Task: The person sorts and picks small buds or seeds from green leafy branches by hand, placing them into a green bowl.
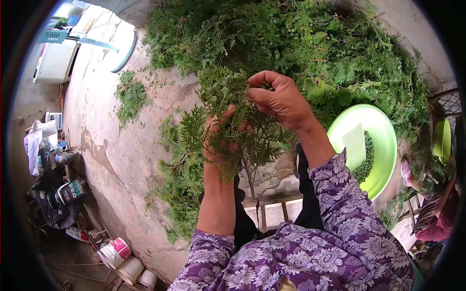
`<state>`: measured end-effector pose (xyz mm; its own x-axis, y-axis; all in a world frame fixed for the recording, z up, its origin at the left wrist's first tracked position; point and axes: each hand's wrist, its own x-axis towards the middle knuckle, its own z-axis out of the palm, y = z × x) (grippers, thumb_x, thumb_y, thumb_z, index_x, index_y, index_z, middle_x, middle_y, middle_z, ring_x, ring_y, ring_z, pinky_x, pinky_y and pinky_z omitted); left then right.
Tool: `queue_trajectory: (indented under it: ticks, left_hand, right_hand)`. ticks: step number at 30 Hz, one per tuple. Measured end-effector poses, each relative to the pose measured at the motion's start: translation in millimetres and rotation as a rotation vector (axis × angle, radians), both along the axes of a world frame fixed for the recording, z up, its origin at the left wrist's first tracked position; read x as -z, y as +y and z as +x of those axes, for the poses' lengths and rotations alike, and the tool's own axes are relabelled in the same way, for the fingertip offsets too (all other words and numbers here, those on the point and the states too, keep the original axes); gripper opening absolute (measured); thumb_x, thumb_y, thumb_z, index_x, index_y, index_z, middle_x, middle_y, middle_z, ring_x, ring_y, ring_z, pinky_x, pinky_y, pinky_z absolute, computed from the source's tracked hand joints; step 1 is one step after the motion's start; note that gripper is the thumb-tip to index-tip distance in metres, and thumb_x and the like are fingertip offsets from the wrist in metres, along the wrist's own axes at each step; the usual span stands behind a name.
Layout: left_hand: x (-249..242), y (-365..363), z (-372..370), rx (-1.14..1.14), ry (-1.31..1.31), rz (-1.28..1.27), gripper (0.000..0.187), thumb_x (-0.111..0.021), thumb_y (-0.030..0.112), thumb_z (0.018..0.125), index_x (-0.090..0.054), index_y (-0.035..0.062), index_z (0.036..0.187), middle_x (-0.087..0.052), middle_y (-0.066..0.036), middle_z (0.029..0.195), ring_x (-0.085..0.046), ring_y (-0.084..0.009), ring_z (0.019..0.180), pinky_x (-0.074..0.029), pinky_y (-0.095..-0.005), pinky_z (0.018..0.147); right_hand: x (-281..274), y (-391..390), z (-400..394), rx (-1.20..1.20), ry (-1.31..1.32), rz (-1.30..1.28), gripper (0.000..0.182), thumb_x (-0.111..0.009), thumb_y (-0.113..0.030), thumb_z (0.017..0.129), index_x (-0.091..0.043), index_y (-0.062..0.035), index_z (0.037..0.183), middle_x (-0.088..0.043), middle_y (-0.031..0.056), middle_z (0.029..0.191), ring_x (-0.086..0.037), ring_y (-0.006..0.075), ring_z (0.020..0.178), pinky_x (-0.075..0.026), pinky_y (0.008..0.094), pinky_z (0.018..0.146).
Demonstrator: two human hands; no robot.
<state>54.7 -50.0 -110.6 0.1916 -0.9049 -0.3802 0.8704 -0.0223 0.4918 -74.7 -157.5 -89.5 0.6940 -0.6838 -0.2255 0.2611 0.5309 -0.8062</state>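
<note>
My left hand (224,131) is wrapped round a leafy evergreen sprig (201,127), partly hidden behind its fronds. The sprig's woody stem points down toward my lap, and a cluster of green cones (235,81) sits at its top. Just right of that cluster is my right hand (281,99), thumb and forefinger pinched together. A few small green cones (266,86) show within its curled fingers. To the right, a lime-green basin (383,167) holds a heap of green cones (365,162) with a pale ridged piece (354,145) beside them.
A large pile of cut evergreen branches (291,39) lies ahead, with more greenery (182,189) by my left arm. A small clump (130,97) rests on the concrete floor (104,145). Buckets (115,252) stand at lower left. Another person (437,218) sits at far right.
</note>
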Motion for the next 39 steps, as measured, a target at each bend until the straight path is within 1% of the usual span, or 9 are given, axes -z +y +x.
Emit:
queue_trajectory:
  ticks: [5,12,14,20,24,26,33,36,39]
  left_hand:
    - [-21,4,-15,-0.048,-0.027,-0.110,0.027,-0.056,0.021,0.079,-0.053,-0.0009,0.094,-0.052,-0.008,0.074,-0.050,-0.0189,0.063,-0.045,-0.0332,0.060]
    - [3,10,-2,-0.080,0.063,-0.126,0.025,-0.056,0.021,0.080,-0.056,0.0012,0.095,-0.050,-0.007,0.068,-0.047,-0.0187,0.064,-0.042,-0.0355,0.058]
    - [6,12,-5,-0.117,0.229,-0.275,0.030,-0.058,0.022,0.078,-0.057,0.0010,0.099,-0.050,-0.007,0.068,-0.046,-0.0223,0.067,-0.040,-0.0371,0.062]
    - [3,15,-13,-0.096,0.017,-0.302,0.055,-0.062,0.042,0.072,-0.052,0.0005,0.107,-0.051,-0.008,0.076,-0.047,-0.0215,0.072,-0.041,-0.0355,0.064]
    - [8,12,-6,0.064,0.109,-0.435,0.053,-0.070,0.034,0.067,-0.055,0.0098,0.111,-0.047,0.002,0.082,-0.041,-0.0108,0.078,-0.035,-0.0280,0.070]
    - [5,14,-11,-0.053,0.026,-0.345,0.062,-0.062,0.048,0.070,-0.051,0.0010,0.109,-0.056,-0.011,0.088,-0.048,-0.0199,0.075,-0.042,-0.0376,0.067]
    - [0,9,-9,0.064,-0.008,-0.380,0.055,-0.060,0.041,0.074,-0.051,0.0062,0.115,-0.048,0.003,0.078,-0.041,-0.0109,0.075,-0.034,-0.0291,0.067]
    - [-7,7,-11,-0.051,0.054,-0.216,0.032,-0.057,0.026,0.079,-0.057,0.0012,0.099,-0.057,-0.011,0.084,-0.051,-0.0202,0.066,-0.042,-0.0357,0.055]
    - [4,11,-7,0.070,-0.066,-0.323,0.052,-0.059,0.041,0.075,-0.052,0.0062,0.114,-0.049,0.003,0.075,-0.040,-0.0105,0.073,-0.033,-0.0294,0.066]
  right_hand:
    - [-3,10,3,0.214,0.302,-0.529,0.017,-0.064,-0.018,0.079,-0.056,-0.0038,0.084,-0.051,-0.0035,0.065,-0.045,0.0018,0.052,-0.036,0.0155,0.044]
    - [17,-16,-9,0.439,0.562,-0.623,0.018,-0.059,-0.019,0.081,-0.056,-0.0005,0.080,-0.056,0.0033,0.064,-0.051,0.0035,0.055,-0.038,0.0170,0.042]
    - [12,-32,-29,0.297,-0.125,0.169,0.018,-0.057,-0.019,0.082,-0.055,-0.0012,0.084,-0.058,0.0078,0.073,-0.053,0.0062,0.054,-0.038,0.0150,0.038]
    - [3,-13,-6,0.029,-0.127,0.254,0.016,-0.051,-0.015,0.086,-0.051,-0.0023,0.096,-0.056,0.0087,0.084,-0.053,0.0048,0.055,-0.034,0.0121,0.035]
    - [1,-7,-1,-0.096,-0.097,0.252,0.020,-0.054,-0.021,0.085,-0.053,-0.0039,0.096,-0.057,0.0055,0.082,-0.052,0.0041,0.054,-0.035,0.0123,0.036]
    - [-1,-4,0,-0.111,-0.101,0.267,0.022,-0.054,-0.023,0.085,-0.053,-0.0035,0.097,-0.057,0.0045,0.081,-0.052,0.0038,0.053,-0.036,0.0122,0.036]
    - [-1,-4,-2,-0.054,-0.154,0.220,0.024,-0.057,-0.014,0.082,-0.051,-0.0035,0.103,-0.055,0.0000,0.076,-0.052,0.0046,0.053,-0.039,0.0129,0.039]
    - [-7,-4,-3,-0.040,-0.065,0.162,0.024,-0.058,-0.011,0.081,-0.050,-0.0039,0.102,-0.053,-0.0015,0.073,-0.050,0.0050,0.053,-0.036,0.0131,0.039]
    - [-8,-4,-4,-0.064,-0.013,0.097,0.024,-0.060,-0.010,0.079,-0.050,-0.0045,0.100,-0.053,-0.0021,0.074,-0.049,0.0039,0.053,-0.038,0.0129,0.041]
